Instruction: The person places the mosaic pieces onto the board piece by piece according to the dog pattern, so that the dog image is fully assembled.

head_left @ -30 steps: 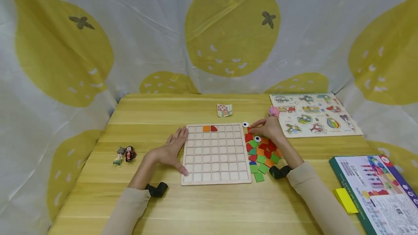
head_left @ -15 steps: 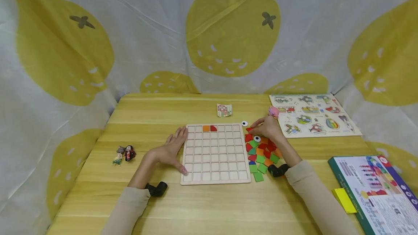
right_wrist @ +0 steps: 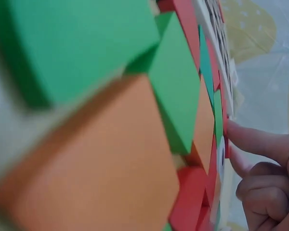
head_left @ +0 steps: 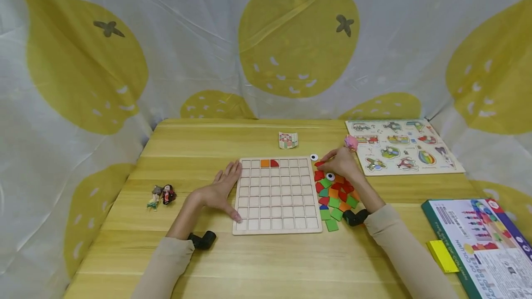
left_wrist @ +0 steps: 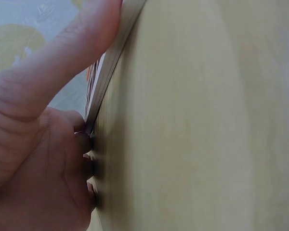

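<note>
A wooden grid board (head_left: 276,191) lies in the middle of the table, with an orange square tile (head_left: 265,163) and a red quarter-round tile (head_left: 274,164) in its top row. My left hand (head_left: 216,195) rests spread along the board's left edge, thumb on the lower left corner. At the board's right side, my right hand (head_left: 344,165) pinches a red tile (head_left: 319,164) between thumb and index finger; the right wrist view shows the other fingers curled. Below it lies a loose pile of red, orange and green tiles (head_left: 336,214). Two round eye pieces (head_left: 313,157) lie by the pile.
A small printed card (head_left: 288,140) lies behind the board. A picture puzzle board (head_left: 405,151) with a pink figure (head_left: 351,142) at its edge is at back right. A boxed toy (head_left: 482,243) with a yellow tab stands front right. Two small figurines (head_left: 168,194) lie left.
</note>
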`<state>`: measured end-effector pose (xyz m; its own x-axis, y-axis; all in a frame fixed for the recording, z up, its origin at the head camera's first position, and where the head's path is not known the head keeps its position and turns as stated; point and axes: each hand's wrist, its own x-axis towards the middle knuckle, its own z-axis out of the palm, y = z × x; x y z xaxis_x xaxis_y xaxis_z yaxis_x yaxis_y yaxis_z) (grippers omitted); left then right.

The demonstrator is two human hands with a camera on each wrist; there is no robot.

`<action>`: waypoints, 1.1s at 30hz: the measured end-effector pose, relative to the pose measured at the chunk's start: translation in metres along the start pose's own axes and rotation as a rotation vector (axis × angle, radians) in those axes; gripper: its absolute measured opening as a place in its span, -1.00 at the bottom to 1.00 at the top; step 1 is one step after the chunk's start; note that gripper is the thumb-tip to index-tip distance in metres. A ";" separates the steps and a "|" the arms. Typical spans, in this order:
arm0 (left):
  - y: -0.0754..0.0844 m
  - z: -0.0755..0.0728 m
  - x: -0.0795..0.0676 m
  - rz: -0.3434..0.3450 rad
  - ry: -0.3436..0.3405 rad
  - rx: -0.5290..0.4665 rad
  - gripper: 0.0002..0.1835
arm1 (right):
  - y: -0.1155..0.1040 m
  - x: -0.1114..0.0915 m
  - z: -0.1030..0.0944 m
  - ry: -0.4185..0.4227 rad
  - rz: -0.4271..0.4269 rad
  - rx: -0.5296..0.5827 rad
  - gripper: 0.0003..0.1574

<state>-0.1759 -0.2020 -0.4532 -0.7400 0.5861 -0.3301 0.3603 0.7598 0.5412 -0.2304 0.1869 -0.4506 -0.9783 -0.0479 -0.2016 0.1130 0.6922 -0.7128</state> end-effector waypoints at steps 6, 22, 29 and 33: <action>-0.001 0.000 0.000 -0.016 0.000 0.004 0.67 | -0.015 0.001 0.000 -0.057 -0.104 -0.047 -0.70; -0.003 0.002 -0.001 -0.013 0.009 0.011 0.65 | -0.119 0.030 0.110 -0.206 -0.239 0.062 -0.75; -0.001 0.001 -0.003 -0.020 0.005 0.005 0.66 | -0.119 0.037 0.126 -0.202 -0.257 0.069 -0.84; 0.000 0.000 -0.002 -0.019 0.007 0.011 0.67 | -0.115 0.039 0.122 -0.213 -0.237 0.100 -0.80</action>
<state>-0.1747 -0.2034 -0.4530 -0.7504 0.5699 -0.3348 0.3527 0.7736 0.5264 -0.2599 0.0178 -0.4585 -0.9224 -0.3556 -0.1509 -0.0861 0.5701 -0.8171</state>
